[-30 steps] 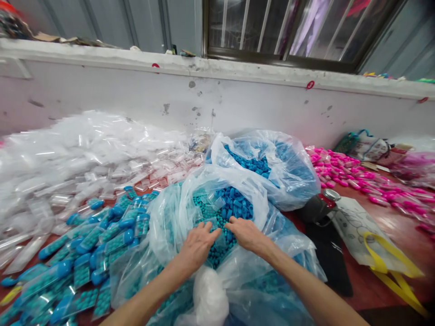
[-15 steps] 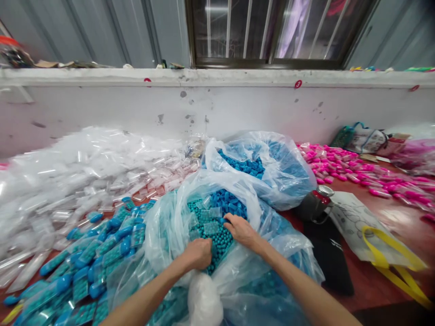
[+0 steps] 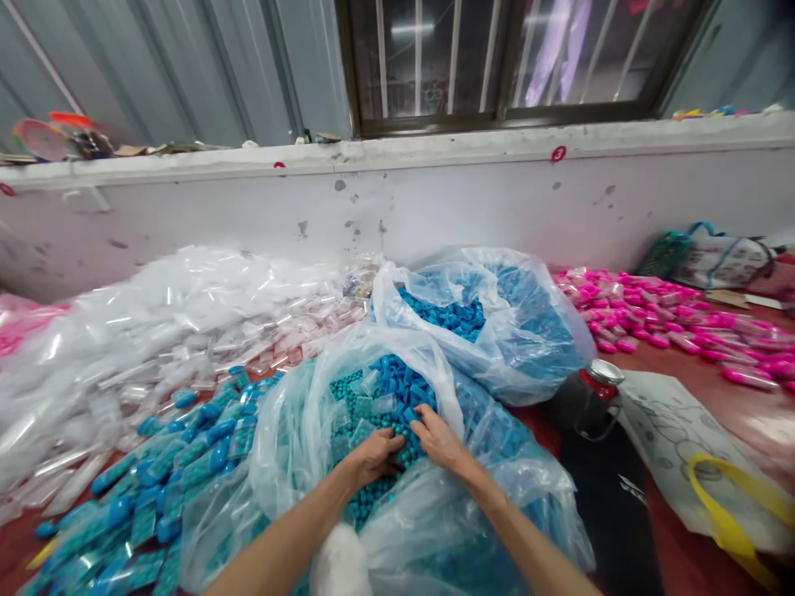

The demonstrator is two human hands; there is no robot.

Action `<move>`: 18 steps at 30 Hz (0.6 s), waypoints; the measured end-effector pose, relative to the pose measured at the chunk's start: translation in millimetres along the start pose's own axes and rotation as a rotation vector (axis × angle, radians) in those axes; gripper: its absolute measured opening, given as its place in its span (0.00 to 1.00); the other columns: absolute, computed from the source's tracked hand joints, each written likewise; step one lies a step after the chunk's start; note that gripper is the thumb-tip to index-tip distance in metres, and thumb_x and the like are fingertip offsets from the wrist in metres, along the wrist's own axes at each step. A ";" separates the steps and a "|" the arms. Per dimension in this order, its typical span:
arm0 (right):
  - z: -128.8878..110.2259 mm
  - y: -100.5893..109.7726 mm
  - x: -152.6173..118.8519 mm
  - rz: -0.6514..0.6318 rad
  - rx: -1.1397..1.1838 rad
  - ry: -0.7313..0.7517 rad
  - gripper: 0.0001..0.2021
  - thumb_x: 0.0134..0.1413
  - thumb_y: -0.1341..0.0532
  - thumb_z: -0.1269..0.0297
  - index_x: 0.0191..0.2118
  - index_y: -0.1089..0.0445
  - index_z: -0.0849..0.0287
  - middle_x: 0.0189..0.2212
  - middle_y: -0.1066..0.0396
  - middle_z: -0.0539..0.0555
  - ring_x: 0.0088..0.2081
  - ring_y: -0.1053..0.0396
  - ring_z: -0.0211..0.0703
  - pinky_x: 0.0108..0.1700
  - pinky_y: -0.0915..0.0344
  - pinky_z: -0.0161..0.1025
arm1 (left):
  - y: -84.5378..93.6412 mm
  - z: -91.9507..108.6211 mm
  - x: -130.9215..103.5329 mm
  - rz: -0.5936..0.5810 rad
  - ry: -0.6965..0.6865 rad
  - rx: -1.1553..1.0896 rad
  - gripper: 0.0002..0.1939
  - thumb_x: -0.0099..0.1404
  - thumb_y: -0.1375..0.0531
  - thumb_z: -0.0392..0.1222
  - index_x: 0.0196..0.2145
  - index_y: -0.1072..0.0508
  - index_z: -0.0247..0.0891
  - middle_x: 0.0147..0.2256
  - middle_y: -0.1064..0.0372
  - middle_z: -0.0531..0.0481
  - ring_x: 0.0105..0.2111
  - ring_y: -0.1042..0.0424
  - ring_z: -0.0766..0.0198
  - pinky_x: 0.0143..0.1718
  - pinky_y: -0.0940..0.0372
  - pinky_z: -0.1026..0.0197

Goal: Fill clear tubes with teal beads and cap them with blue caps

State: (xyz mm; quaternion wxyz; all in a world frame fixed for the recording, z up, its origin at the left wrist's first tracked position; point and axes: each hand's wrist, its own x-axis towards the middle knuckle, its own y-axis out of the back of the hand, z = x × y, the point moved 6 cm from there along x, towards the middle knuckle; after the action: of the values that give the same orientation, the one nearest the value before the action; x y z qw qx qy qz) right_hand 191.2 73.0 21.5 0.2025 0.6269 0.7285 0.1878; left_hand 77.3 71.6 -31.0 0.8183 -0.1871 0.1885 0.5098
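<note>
My left hand [image 3: 377,457] rests at the teal beads [image 3: 363,501] in an open clear plastic bag [image 3: 279,430]. Its fingers are bent in toward the palm; whatever they hold is hidden. Just to the right, my right hand [image 3: 440,439] has thumb and forefinger pinched at a small blue cap [image 3: 411,414], at the edge of the blue caps [image 3: 403,382] heaped in the same bag. Several small clear containers [image 3: 383,404] lie on the beads beyond my left hand.
Left lie bead-filled containers with blue caps [image 3: 167,480] and a heap of clear empties [image 3: 186,323]. Behind stands another bag of blue parts [image 3: 527,331]. To the right are a dark jar [image 3: 584,406], a black pouch [image 3: 612,497], a tote [image 3: 671,447] and pink-capped tubes [image 3: 658,314].
My left hand has loosened from a fist and turned, its fingers now showing among the beads. My right hand stays by the blue caps. The whole view has shifted slightly.
</note>
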 end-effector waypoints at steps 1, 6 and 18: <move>3.6 -2.5 1.2 -0.039 0.039 -0.018 0.14 0.56 0.54 0.67 0.45 0.38 0.61 0.30 0.31 0.52 0.28 0.33 0.38 0.30 0.37 0.34 | 2.5 -0.6 -4.3 -0.011 -0.002 -0.049 0.18 0.45 0.38 0.51 0.26 0.41 0.39 0.17 0.46 0.61 0.16 0.43 0.71 0.20 0.43 0.66; -2.8 -10.8 -2.4 -0.129 0.021 0.045 0.18 0.56 0.54 0.67 0.50 0.37 0.60 0.34 0.29 0.54 0.31 0.30 0.40 0.33 0.34 0.35 | 21.8 -1.1 -25.1 -0.013 -0.061 -0.162 0.25 0.42 0.35 0.53 0.34 0.37 0.37 0.23 0.37 0.56 0.22 0.36 0.69 0.23 0.42 0.67; -44.6 -29.4 -21.8 -0.067 -0.156 0.175 0.19 0.57 0.53 0.67 0.52 0.36 0.62 0.40 0.28 0.58 0.41 0.31 0.44 0.45 0.37 0.39 | 37.0 4.3 -55.9 -0.076 -0.149 -0.150 0.27 0.49 0.38 0.54 0.42 0.40 0.38 0.26 0.35 0.56 0.19 0.33 0.69 0.15 0.48 0.70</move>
State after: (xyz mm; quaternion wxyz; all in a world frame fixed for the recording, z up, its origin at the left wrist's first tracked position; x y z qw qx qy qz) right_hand 145.8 46.3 45.1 0.1925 0.5657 0.7471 0.2911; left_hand 21.5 46.3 -3.7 0.8325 -0.2164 0.0811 0.5035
